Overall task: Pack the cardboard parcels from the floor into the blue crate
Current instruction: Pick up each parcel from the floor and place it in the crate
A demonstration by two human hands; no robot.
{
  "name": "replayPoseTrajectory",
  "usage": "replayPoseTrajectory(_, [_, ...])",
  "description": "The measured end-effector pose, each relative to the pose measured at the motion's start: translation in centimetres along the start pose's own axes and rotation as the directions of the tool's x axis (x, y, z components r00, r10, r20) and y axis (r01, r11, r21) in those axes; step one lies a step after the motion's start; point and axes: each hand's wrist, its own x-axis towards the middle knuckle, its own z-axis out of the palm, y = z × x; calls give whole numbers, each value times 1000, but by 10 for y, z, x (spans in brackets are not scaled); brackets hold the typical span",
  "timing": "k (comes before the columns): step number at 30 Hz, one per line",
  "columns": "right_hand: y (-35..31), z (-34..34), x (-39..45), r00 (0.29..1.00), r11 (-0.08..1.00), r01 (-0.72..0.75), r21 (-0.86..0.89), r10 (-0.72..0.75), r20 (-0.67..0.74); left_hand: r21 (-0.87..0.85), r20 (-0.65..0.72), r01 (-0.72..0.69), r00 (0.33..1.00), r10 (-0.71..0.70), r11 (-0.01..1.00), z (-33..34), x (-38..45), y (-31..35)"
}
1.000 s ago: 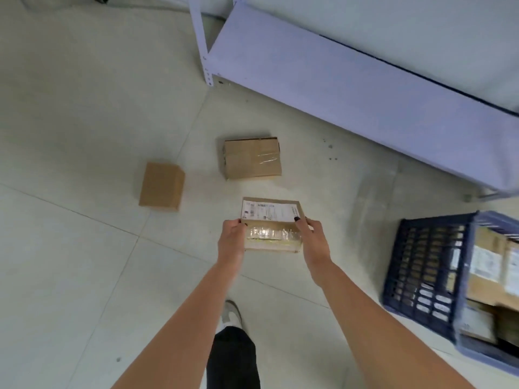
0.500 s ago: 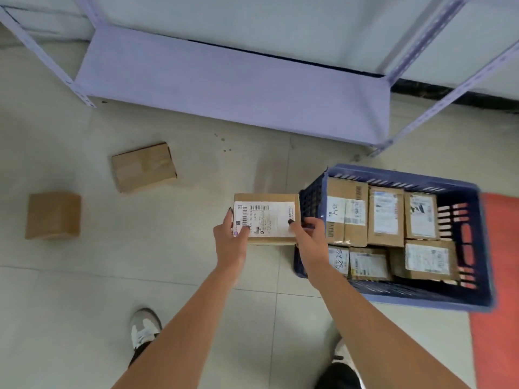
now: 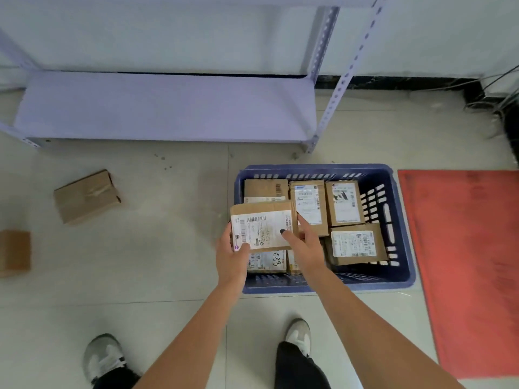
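Both hands hold one cardboard parcel [image 3: 262,224] with a white label over the left part of the blue crate [image 3: 398,220]. My left hand [image 3: 231,255] grips its left edge, thumb on the label. My right hand [image 3: 304,242] grips its right edge, thumb on top. Several labelled parcels lie packed inside the crate; one of them [image 3: 356,244] is at the right. Two plain parcels remain on the floor: one [image 3: 85,196] at the left and another [image 3: 14,252] cut off by the left edge.
A pale purple metal shelf [image 3: 168,105] stands low behind the crate, its upright post [image 3: 328,105] close to the crate's back. A red mat [image 3: 466,262] lies right of the crate. Cables [image 3: 500,108] sit at the far right wall. My feet are below.
The held parcel has travelled right from above the floor to over the crate's left part. The view swung right, so the floor parcels now sit far left.
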Motion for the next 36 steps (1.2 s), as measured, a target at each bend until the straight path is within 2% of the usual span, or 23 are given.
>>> replayPoseTrajectory(10, [61, -67, -4, 988, 983, -151, -108, 151, -12, 155, 154, 185, 966, -208, 971, 65, -33, -41])
replayPoseTrajectory(14, [85, -82, 5, 971, 964, -237, -123, 232, -56, 219, 282, 185, 928, -243, 958, 85, -34, -56])
replayPoseTrajectory(17, [93, -90, 14, 965, 948, -262, -183, 254, -65, 238, 328, 159, 915, -233, 958, 98, -34, -60])
replayPoseTrajectory(22, [101, -96, 38, 959, 916, -282, -287, 271, -80, 293, 355, 126, 906, -231, 948, 112, -21, -65])
replayPoseTrajectory(36, [126, -95, 82, 932, 815, -319, -483, 364, -2, 362, 314, 227, 883, -348, 904, 136, 6, -79])
